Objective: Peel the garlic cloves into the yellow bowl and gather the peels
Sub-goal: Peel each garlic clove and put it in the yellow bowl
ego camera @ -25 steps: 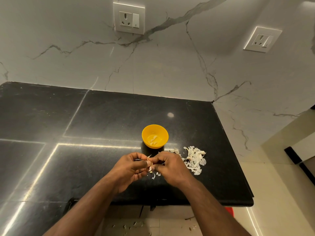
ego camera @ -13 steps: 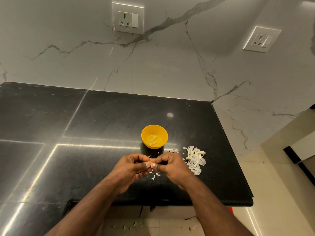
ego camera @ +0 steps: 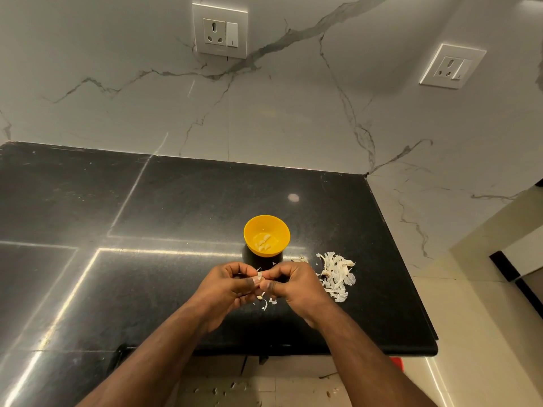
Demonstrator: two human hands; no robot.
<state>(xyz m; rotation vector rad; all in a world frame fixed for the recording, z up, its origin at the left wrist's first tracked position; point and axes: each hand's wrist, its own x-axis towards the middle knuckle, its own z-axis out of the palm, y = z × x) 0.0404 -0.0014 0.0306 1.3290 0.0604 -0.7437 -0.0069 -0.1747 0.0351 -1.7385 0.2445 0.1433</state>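
Both hands, left hand (ego camera: 232,284) and right hand (ego camera: 289,284), pinch one garlic clove (ego camera: 259,278); yellow bowl (ego camera: 266,235) sits at twelve o'clock.

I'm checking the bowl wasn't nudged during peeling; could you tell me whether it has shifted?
No. The yellow bowl sits where it did, just beyond the bright line across the black counter.

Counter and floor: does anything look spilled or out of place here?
Yes. A few peel scraps lie on the black counter under the hands, apart from the main peel pile right of the yellow bowl. More bits lie on the floor below the counter edge.
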